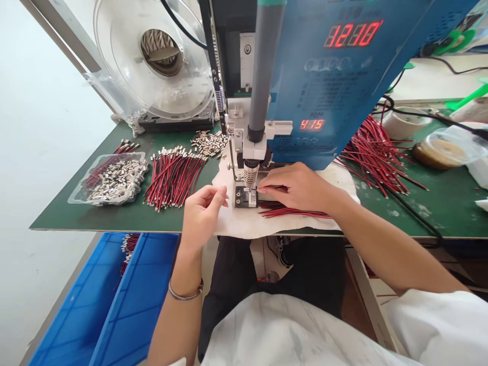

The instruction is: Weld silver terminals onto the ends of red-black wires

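Observation:
My right hand [292, 187] is closed in a pinch at the right side of a small black-and-metal fixture [241, 197], with a thin wire between its fingertips. Under that hand, several red and black wires [293, 210] lie on a white cloth [244, 223]. My left hand [206, 208] is left of the fixture, thumb and fingertips together; whatever they may hold is too small to make out. Directly above the fixture points the tip of a soldering iron [250, 173], surrounded by a coiled spring and mounted on the machine.
Left on the green table [160, 221] are a clear tray [114, 178] of small metal parts, a wire bundle [176, 178] and loose metal connectors [209, 144]. The blue machine [305, 91] shows lit red digits. More red wires [377, 152] lie right. Blue bins [102, 295] stand below.

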Available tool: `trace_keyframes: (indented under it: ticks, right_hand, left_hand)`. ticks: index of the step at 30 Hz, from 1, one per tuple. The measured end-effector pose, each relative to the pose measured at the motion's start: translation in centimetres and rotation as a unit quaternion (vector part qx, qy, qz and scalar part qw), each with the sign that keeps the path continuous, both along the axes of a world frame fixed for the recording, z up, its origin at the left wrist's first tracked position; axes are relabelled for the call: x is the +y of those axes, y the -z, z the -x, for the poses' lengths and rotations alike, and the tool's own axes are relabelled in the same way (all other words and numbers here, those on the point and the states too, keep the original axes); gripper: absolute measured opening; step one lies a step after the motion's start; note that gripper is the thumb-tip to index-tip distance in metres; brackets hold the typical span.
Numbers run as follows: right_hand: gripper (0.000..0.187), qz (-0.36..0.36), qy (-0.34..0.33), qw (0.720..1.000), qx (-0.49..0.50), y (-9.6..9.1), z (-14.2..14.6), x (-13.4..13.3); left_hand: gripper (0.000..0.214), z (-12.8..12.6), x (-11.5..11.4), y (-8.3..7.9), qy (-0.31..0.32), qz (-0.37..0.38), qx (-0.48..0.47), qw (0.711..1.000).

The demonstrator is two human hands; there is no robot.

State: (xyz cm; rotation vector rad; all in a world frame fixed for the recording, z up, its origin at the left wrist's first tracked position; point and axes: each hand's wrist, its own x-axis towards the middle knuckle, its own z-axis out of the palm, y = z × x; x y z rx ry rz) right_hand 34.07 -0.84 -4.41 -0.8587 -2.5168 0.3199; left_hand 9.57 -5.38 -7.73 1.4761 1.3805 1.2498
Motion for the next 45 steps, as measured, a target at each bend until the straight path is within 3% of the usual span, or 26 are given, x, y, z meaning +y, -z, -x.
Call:
trace_keyframes:
  ticks: [24, 31, 33, 35, 38, 41, 45]
  right_hand:
    - [0.020, -0.036, 0.001, 0.999, 0.023, 0.0, 0.1, -0.2]
    - [0.016, -0.091, -0.023, 0.993, 0.068, -0.7, -0.2, -0.5]
    - [0.014, -0.109, -0.053, 0.989, 0.082, -1.3, -0.1, -1.1]
    - [0.017, -0.124, -0.083, 0.984, 0.096, -1.9, 0.4, -2.4]
    - [0.019, -0.111, -0.081, 0.978, 0.155, -2.0, 1.9, -5.1]
    - [0.020, -0.058, 0.003, 0.971, 0.230, -1.1, 4.1, -7.5]
    - [0.020, 0.073, 0.092, 0.939, 0.324, 0.2, 6.4, -9.2]
  left_hand:
    - [0.031, -0.1, -0.1, -0.2, -0.004, -0.007, 0.016, 1.000]
    - [0.032, -0.4, 0.2, 0.3, -0.033, -0.042, 0.037, 0.998]
    - [0.034, -0.7, -0.4, 0.7, -0.074, -0.127, 0.074, 0.986]
    - [0.037, -1.0, -1.5, 1.3, -0.092, -0.257, 0.130, 0.953]
    - [0.035, -1.8, -4.2, 1.8, -0.035, -0.349, 0.161, 0.923]
    - [0.027, -3.2, -7.0, 1.8, 0.002, -0.320, 0.152, 0.935]
    - [0.028, -4.8, -8.8, 1.2, -0.021, -0.179, 0.076, 0.981]
